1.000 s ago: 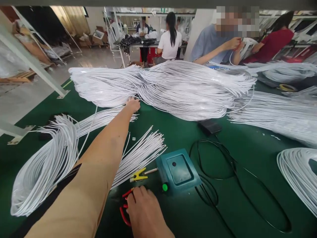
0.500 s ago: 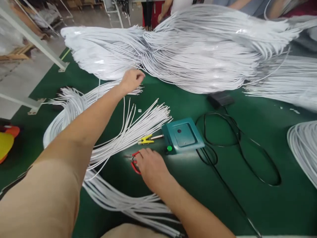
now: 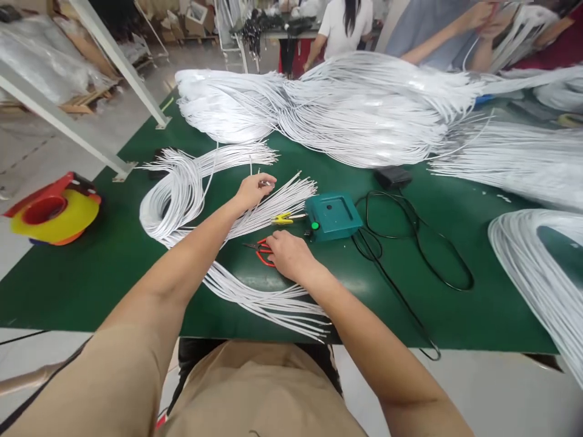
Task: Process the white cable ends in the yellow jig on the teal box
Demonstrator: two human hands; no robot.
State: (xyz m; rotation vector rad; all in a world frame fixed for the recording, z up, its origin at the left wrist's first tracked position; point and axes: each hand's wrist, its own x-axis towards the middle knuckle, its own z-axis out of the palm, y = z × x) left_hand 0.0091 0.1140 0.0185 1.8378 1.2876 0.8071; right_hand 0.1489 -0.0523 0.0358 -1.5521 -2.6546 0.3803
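My left hand (image 3: 257,189) half-curled above white cables (image 3: 291,197), fingertips at small white piece (image 3: 268,183) (pinched or not, cannot tell). My right hand (image 3: 289,252) loosely curled over handle of red-handled scissors (image 3: 263,248), gripping unclear; blades point left above green table (image 3: 68,285). Counts: scissors one, teal device (image 3: 328,228) one, yellow clip (image 3: 283,218) one.

Dark-bladed snips with red loop handles (image 3: 259,247): flat before you, blades pointing left, your right hand (image 3: 288,254) at the handles.
Thin white cables (image 3: 286,201): bundled, tips fanned to your right, beyond the snips, partly hidden by your left hand (image 3: 255,190).
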